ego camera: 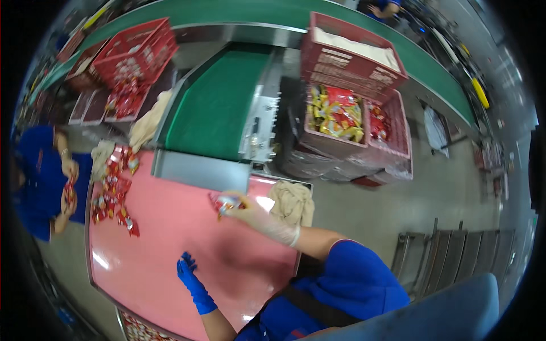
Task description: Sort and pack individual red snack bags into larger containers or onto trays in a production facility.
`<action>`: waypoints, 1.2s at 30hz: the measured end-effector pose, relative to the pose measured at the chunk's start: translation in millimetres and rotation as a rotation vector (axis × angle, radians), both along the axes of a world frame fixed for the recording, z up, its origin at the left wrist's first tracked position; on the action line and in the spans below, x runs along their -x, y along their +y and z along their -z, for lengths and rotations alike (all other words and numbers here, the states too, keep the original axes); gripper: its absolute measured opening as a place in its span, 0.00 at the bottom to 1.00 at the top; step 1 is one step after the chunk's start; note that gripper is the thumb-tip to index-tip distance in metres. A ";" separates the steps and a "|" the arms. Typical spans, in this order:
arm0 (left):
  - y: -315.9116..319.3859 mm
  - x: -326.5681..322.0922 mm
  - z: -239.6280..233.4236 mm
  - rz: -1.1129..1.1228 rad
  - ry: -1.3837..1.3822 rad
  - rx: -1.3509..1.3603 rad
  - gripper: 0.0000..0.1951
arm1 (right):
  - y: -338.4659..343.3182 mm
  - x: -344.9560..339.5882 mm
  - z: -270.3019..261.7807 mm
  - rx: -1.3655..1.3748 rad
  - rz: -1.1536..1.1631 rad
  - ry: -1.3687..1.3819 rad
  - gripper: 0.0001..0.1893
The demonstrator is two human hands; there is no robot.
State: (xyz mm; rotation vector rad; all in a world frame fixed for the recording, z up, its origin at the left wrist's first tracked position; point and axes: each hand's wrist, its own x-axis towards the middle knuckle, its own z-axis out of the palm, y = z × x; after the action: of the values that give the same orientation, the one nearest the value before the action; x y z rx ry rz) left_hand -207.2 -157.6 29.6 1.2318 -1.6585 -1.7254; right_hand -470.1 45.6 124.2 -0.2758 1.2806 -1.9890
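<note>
My right hand point(249, 211), in a thin whitish glove, grips a red and silver snack packet point(222, 202) just below the metal lip point(200, 169) of a green conveyor. Lower down, over the pink tabletop point(158, 226), is my left hand point(187, 266) in a blue glove. Its fingers are slightly curled and apart, with nothing visible between them. A beige cloth point(293, 201) lies bunched at the table's right corner, beside my right forearm. Several red packets point(114, 183) are heaped along the left edge of the table.
Across the left edge, a co-worker point(38, 179) in blue handles a red packet point(69, 192). Beyond the table rises the green conveyor belt point(217, 102). Red crates point(341, 140) with yellow and red packets stand right of it; another crate point(134, 55) is at back left.
</note>
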 end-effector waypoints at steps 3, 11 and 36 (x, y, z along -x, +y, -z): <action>-8.5 -8.6 24.9 0.010 -0.154 0.027 0.19 | 83.9 54.6 -45.7 -0.173 0.397 0.281 0.27; -67.7 -11.1 34.9 0.118 -0.247 -0.252 0.19 | 335.3 118.9 -224.7 -0.181 1.382 1.342 0.34; -2.2 -285.0 43.8 -0.334 -0.207 0.415 0.09 | 380.4 -49.1 112.7 -0.808 0.129 0.617 0.17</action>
State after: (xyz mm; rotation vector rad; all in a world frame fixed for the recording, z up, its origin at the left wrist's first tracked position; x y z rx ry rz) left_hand 77.8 -159.8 -14.2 1.4137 -1.6948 -1.0226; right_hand -420.9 426.0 11.5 -0.4214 2.4188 -1.3468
